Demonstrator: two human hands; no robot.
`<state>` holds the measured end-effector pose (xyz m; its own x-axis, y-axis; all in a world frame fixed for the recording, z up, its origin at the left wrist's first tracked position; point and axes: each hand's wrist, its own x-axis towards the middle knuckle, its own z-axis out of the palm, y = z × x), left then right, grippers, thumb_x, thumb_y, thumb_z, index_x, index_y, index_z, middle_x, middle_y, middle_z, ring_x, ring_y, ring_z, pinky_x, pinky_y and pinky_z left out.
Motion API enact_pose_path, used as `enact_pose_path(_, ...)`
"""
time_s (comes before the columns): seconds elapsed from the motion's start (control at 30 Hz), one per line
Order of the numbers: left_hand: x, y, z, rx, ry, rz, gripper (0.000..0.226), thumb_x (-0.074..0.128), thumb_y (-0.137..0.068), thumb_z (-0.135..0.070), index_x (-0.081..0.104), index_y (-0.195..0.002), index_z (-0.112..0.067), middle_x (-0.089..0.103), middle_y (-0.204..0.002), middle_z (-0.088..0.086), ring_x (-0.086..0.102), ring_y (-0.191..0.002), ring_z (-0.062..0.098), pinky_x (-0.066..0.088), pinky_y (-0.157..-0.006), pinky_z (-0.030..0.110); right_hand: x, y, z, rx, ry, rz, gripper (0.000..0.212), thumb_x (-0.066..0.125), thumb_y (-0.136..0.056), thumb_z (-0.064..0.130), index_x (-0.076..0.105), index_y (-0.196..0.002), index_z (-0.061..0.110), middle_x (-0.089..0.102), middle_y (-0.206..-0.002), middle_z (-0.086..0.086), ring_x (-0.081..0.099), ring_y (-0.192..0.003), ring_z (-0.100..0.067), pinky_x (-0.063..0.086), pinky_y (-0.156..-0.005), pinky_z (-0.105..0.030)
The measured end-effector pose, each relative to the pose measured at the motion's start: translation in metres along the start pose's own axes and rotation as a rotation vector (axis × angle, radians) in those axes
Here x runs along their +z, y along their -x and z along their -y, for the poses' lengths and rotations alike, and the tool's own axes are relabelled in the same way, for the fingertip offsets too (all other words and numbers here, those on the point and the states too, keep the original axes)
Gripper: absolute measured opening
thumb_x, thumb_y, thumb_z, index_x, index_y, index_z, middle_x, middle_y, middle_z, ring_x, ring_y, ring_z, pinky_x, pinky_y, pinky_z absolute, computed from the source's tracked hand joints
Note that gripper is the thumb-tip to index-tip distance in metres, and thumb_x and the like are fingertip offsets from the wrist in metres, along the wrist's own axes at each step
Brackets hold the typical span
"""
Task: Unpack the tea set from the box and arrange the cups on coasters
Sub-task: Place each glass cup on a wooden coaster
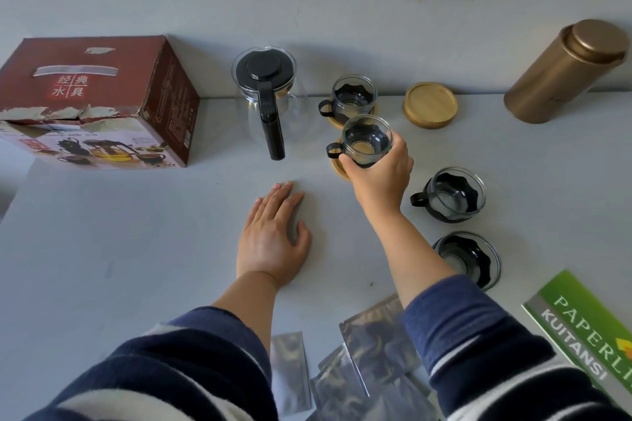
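Risk of a skewed landing: right hand gripped small glass cup with black holder just above round bamboo coaster beneath it, rim partly hidden. Left hand flat, fingers spread, on grey desk. Could tip off edge.

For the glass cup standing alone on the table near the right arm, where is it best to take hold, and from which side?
Probably grip the glass cup round its body from the right: it stands upright, its black handle points left, and that side is free.
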<state>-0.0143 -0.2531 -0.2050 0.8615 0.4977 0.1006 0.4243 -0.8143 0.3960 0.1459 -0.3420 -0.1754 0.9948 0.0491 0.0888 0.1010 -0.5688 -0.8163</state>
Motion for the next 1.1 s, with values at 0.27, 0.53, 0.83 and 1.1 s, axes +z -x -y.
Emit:
enact_pose_path(0.27,0.000,0.000,0.001,0.013,0.005,0.008,0.051,0.039,-0.088,-0.038,0.050,-0.135,-0.023,0.038,-0.151,-0.005,0.029,-0.142,0.012,0.012,-0.119,0.028,0.007,0.003,-0.005,0.036,0.028,0.009,0.085,0.083,-0.064,0.037,0.043,-0.135,0.009,0.053,-0.132,-0.004,0.041,-0.123,-0.030,0.038,-0.098,-0.043)
enact_pose_path(0.53,-0.001,-0.001,0.000,0.017,-0.002,0.017,0.054,0.035,-0.087,-0.040,0.049,-0.137,-0.023,0.036,-0.152,-0.004,0.026,-0.144,0.012,0.009,-0.119,0.027,-0.017,0.006,0.004,0.077,-0.137,0.143,0.124,0.086,-0.061,0.022,0.002,-0.151,0.010,0.025,-0.152,-0.014,0.032,-0.139,-0.025,0.031,-0.114,-0.042)
enact_pose_path(0.83,0.001,0.002,-0.002,0.026,-0.016,0.025,0.047,0.041,-0.095,-0.030,0.047,-0.139,-0.019,0.034,-0.154,0.000,0.022,-0.146,0.015,0.010,-0.121,0.033,-0.104,-0.012,0.038,0.133,-0.151,0.294,0.074,0.062,-0.089,0.019,0.019,-0.148,0.022,0.046,-0.140,-0.004,0.055,-0.117,-0.017,0.042,-0.076,-0.020)
enact_pose_path(1.1,0.010,-0.001,-0.068,-0.018,0.131,0.021,0.033,0.043,-0.098,-0.020,0.058,-0.127,-0.015,0.055,-0.134,-0.001,0.047,-0.128,0.020,0.031,-0.108,0.031,-0.146,-0.085,-0.001,0.116,0.043,0.359,0.046,0.062,-0.085,0.022,0.055,-0.129,0.017,0.064,-0.105,-0.001,0.064,-0.106,-0.024,0.049,-0.099,-0.044)
